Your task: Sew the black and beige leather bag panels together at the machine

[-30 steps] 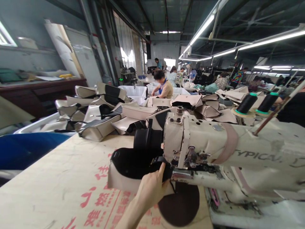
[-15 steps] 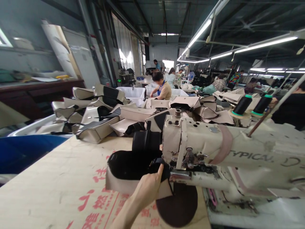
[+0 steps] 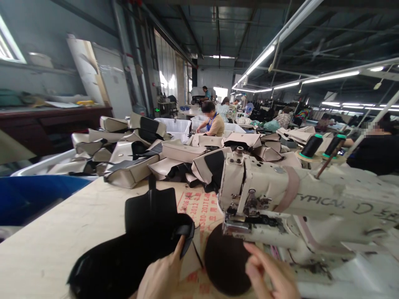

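Touching the black bag with the left hand, laying an outstretched index finger on a dark tab by the right rim; being unable to tell, with the thumb hidden, whether pinching. Having the bag lying on the table, left of the sewing machine and apart from it, long axis running from near left to far right. Holding the right hand farther from the bag, beside the round pad's right edge, fingers loosely parted, gripping nothing visible.
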Tool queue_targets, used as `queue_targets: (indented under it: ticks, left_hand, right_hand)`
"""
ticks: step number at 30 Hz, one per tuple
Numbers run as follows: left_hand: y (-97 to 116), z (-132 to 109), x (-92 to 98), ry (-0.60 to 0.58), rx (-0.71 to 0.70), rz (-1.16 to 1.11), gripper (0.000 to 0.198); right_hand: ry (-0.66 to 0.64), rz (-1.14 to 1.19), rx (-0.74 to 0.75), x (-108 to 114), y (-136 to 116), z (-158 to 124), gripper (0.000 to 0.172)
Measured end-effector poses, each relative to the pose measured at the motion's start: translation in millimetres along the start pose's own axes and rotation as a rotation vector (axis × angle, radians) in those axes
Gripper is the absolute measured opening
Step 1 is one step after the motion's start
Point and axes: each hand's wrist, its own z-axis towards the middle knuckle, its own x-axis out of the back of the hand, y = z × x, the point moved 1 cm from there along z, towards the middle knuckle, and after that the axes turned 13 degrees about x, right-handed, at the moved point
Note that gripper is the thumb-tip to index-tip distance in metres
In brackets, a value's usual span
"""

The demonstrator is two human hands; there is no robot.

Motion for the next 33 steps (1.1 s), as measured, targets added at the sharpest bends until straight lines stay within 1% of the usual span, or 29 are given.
queue_targets:
  ticks: [1, 2, 4, 6, 7, 8, 9, 10, 12, 13, 15, 17, 18, 19, 20, 22, 24, 25, 26, 27, 29, 30, 31, 32, 33]
  left_hand:
    - [2, -4, -2.3, -0.001, 0.022, -0.018, 0.055]
    - [3, -8, -3.7, -0.002, 0.042, -0.033, 0.053]
    - [2, -12, -3.9, -0.007, 0.074, -0.046, 0.053]
    - [2, -14, -2.5, -0.011, 0.08, -0.049, 0.055]
    - [3, -14, -1.7, -0.007, 0.073, -0.05, 0.056]
    - [5, -13, -1.2, 0.0, 0.062, -0.051, 0.057]
    - [7, -12, -0.9, 0.008, 0.052, -0.05, 0.057]
    - [11, -11, -0.8, 0.018, 0.045, -0.046, 0.058]
    - [19, -6, -0.8, 0.044, 0.044, -0.029, 0.057]
    - [23, -4, -0.6, 0.054, 0.049, -0.02, 0.055]
    - [28, 1, 1.3, 0.073, 0.061, -0.01, 0.052]
    - [23, 7, 5.9, 0.09, 0.066, -0.02, 0.051]
    - [16, 10, 8.8, 0.093, 0.071, -0.026, 0.05]
    - [7, 13, 11.9, 0.094, 0.086, -0.027, 0.05]
    - [-5, 15, 14.5, 0.091, 0.116, -0.024, 0.05]
    - [-33, 18, 16.8, 0.085, 0.202, -0.008, 0.05]
    - [-60, 17, 13.2, 0.116, 0.246, 0.025, 0.049]
    - [-71, 15, 9.6, 0.149, 0.236, 0.046, 0.048]
    - [-79, 12, 5.5, 0.194, 0.203, 0.063, 0.046]
    - [-85, 9, 1.8, 0.253, 0.155, 0.075, 0.044]
    - [-89, 4, 0.0, 0.415, 0.036, 0.077, 0.039]
    - [-87, 3, 3.3, 0.52, -0.041, 0.068, 0.036]
    - [-84, 1, 9.7, 0.629, -0.125, 0.057, 0.033]
    - [-78, 1, 19.0, 0.728, -0.205, 0.051, 0.031]
    - [-71, 1, 30.7, 0.807, -0.276, 0.05, 0.03]
  right_hand:
    - [-0.029, 0.097, -0.053, -25, -8, 8, 0.037]
    - [-0.025, 0.159, -0.117, -46, -14, 18, 0.043]
    - [0.084, 0.23, -0.241, -77, -24, 35, 0.047]
    - [0.23, 0.27, -0.336, -93, -26, 46, 0.041]
    - [0.28, 0.264, -0.353, -96, -24, 48, 0.037]
    - [0.292, 0.226, -0.335, -98, -21, 47, 0.033]
    - [0.265, 0.149, -0.278, -97, -16, 44, 0.029]
    - [0.201, 0.042, -0.184, -95, -9, 41, 0.026]
    - [0.003, -0.191, 0.049, -86, 3, 34, 0.023]
    - [-0.098, -0.289, 0.142, -79, 8, 33, 0.022]
    - [-0.258, -0.417, 0.247, -63, 12, 39, 0.022]
    - [-0.352, -0.48, 0.299, -47, 7, 52, 0.028]
    - [-0.358, -0.496, 0.323, -40, 1, 59, 0.029]
    - [-0.332, -0.503, 0.342, -33, -5, 64, 0.029]
    - [-0.274, -0.498, 0.357, -28, -12, 66, 0.029]
    - [-0.141, -0.437, 0.361, -23, -22, 58, 0.03]
    - [-0.013, -0.325, 0.344, -31, -27, 39, 0.024]
    - [0.024, -0.27, 0.324, -41, -27, 29, 0.022]
    - [0.026, -0.234, 0.3, -53, -27, 20, 0.024]
    - [-0.034, -0.213, 0.27, -67, -25, 14, 0.029]
    - [-0.229, -0.205, 0.205, -94, -22, 13, 0.04]
    - [-0.33, -0.189, 0.176, -106, -20, 18, 0.045]
    - [-0.396, -0.16, 0.144, -114, -18, 25, 0.047]
    - [-0.421, -0.12, 0.112, -119, -16, 33, 0.046]
    - [-0.408, -0.073, 0.081, -120, -13, 40, 0.039]
